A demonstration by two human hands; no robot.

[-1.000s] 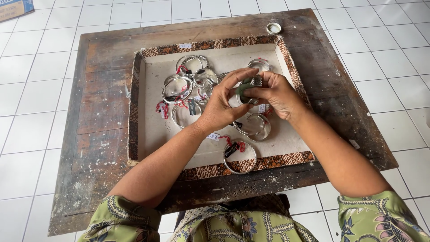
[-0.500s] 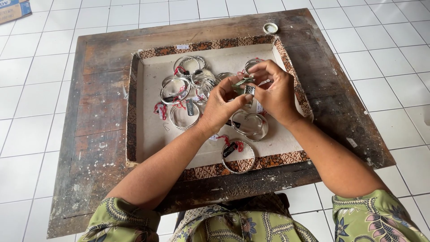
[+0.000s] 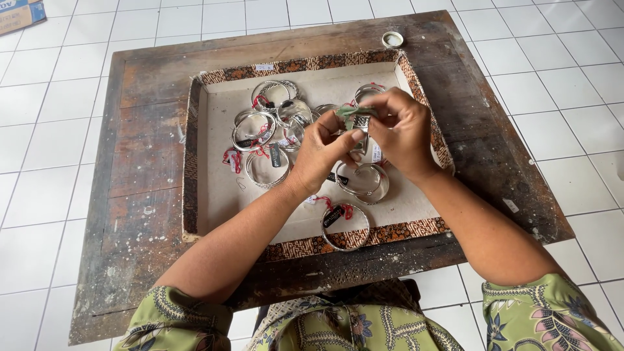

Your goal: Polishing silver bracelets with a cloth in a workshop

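Both my hands meet over the right half of a shallow tray (image 3: 214, 162) with a patterned brown rim. My left hand (image 3: 323, 153) and my right hand (image 3: 404, 130) pinch a silver bangle (image 3: 361, 127) and a small green cloth (image 3: 351, 113) between their fingertips. Which hand holds the cloth and which the bangle I cannot tell. Under and around them lie several silver bangles (image 3: 253, 131) with red strings and dark tags. One bangle (image 3: 364, 182) lies just below my hands, another (image 3: 344, 226) rests on the tray's near rim.
The tray sits on a worn dark wooden table (image 3: 143, 169) over a white tiled floor. A small round white lid (image 3: 392, 39) lies at the table's far right. A cardboard box corner (image 3: 19, 13) shows at the top left.
My hands have stayed over the tray's right half, shifting slightly as the fingers work the cloth and bangle. The bangles in the tray have not moved.
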